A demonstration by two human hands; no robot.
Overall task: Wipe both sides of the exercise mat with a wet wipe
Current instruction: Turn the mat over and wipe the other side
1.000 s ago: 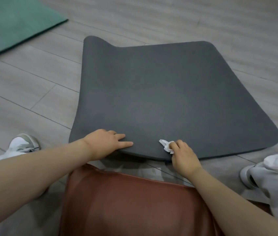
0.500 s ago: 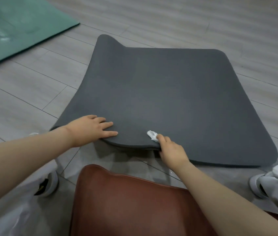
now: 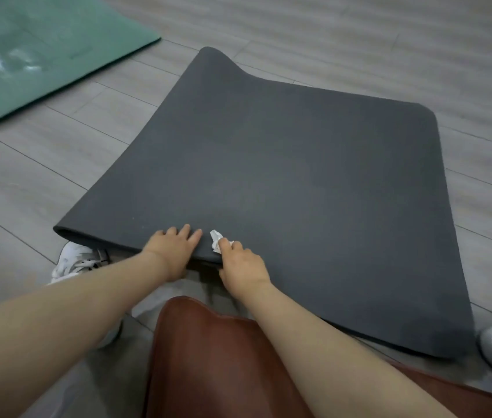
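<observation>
A dark gray exercise mat (image 3: 299,188) lies on the gray wood floor (image 3: 359,40) and fills the middle of the frame. Its near edge is lifted up off the floor at the lower left, and its far left corner curls up too.

The left hand (image 3: 172,251) holds that near edge, with its fingers lying straight on top of the mat and the thumb hidden under it. The right hand (image 3: 243,267) is just beside it. It grips the same edge and pinches a small, scrunched white wet wipe (image 3: 217,241) against the mat.

I think the person is getting ready to flip the mat over. That would mean one side may be wiped and the other side is left to do, but no wet marks show, so I cannot be sure.

A green mat (image 3: 43,52) lies in the upper left. White shoes (image 3: 77,260) show at the lower left and right.
</observation>
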